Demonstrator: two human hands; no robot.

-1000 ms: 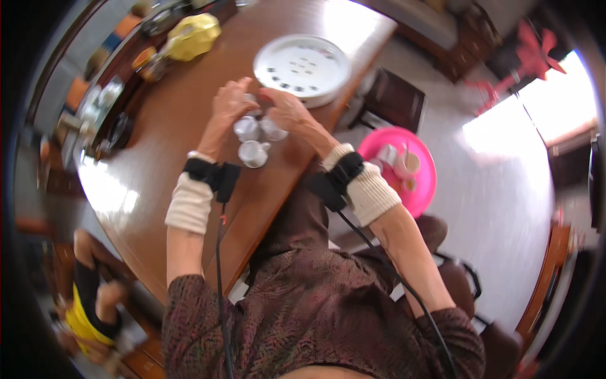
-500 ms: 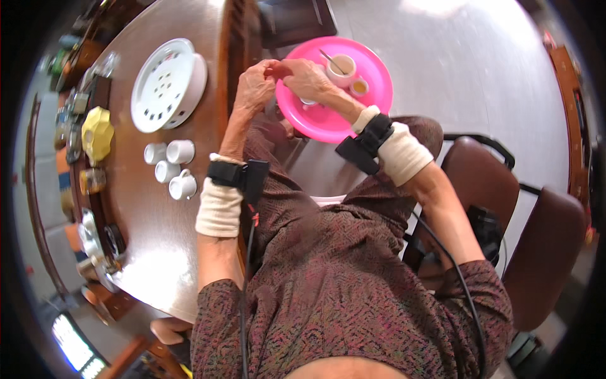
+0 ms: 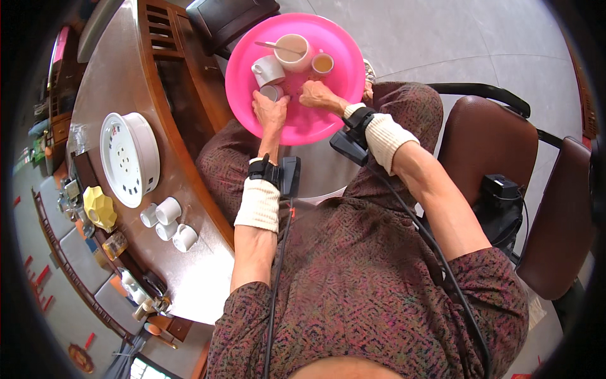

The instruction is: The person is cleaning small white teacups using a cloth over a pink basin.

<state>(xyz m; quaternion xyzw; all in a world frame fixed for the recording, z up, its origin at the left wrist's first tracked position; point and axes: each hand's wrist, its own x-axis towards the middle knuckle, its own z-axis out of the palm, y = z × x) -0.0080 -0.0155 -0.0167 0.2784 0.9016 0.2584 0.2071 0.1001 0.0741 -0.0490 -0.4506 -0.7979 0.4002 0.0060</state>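
Apparently for steadiness, the left hand (image 3: 270, 111) closed its fingers around a small cup (image 3: 271, 92) on the pink tray (image 3: 345, 62). Right hand (image 3: 319, 95) curled over the tray; whether it held anything, I couldn't tell.

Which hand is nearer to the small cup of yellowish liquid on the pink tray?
Right. The right hand is just below the cup of liquid in the picture; the left hand is farther off, below and to its left, at another small cup.
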